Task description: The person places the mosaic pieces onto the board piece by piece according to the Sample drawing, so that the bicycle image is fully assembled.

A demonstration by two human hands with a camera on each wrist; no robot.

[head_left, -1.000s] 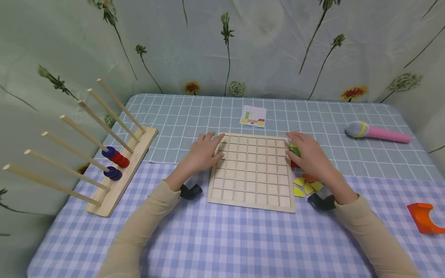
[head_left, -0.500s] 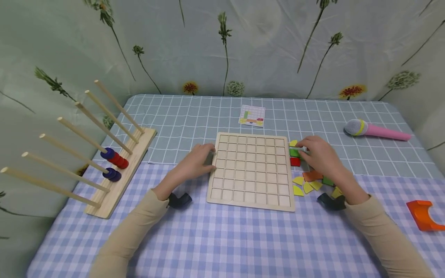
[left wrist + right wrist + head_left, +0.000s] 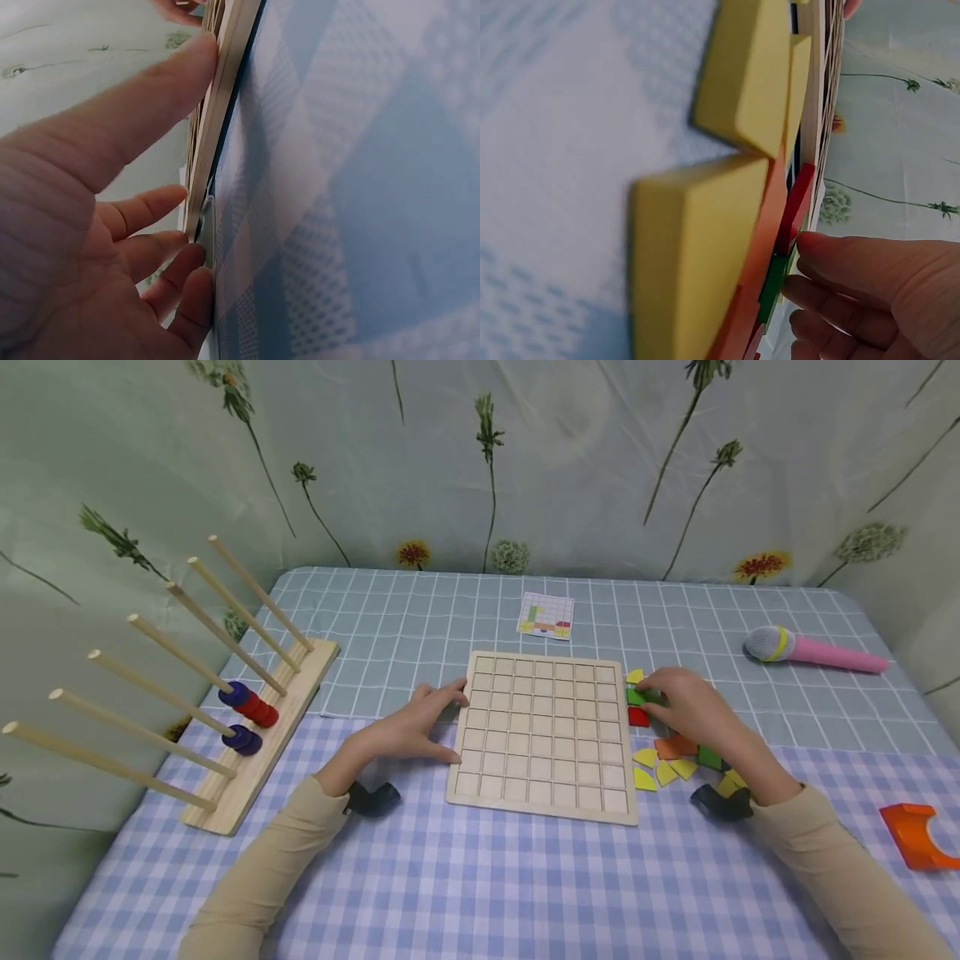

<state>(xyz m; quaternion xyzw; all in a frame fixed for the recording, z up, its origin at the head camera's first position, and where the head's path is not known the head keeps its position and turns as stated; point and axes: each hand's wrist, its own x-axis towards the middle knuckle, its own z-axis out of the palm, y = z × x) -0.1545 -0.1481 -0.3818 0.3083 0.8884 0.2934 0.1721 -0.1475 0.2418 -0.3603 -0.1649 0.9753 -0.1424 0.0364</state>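
A square wooden grid board [image 3: 540,727] lies flat on the cloth. My left hand [image 3: 408,727] has its fingers spread along the board's left edge, and in the left wrist view the thumb [image 3: 169,90] rests against that edge. At the board's right side, my right hand [image 3: 697,710] pinches a green block [image 3: 636,696] between thumb and fingertips. The block sits between a red block [image 3: 638,717] and a yellow piece [image 3: 635,676]. In the right wrist view the thumb tip lies right where the red and green blocks meet.
Nearer me are an orange piece [image 3: 675,746], another green block [image 3: 709,757] and several yellow wedges [image 3: 666,772]. A patterned card [image 3: 546,616] lies behind the board. A peg stand [image 3: 273,739] with rings is left; a toy microphone [image 3: 832,653] and orange arch [image 3: 911,831] are right.
My right hand has drawn back from the board's edge and closed its fingertips on the green block. My left hand has slid off the board's top to its left edge, its fingers spreading.
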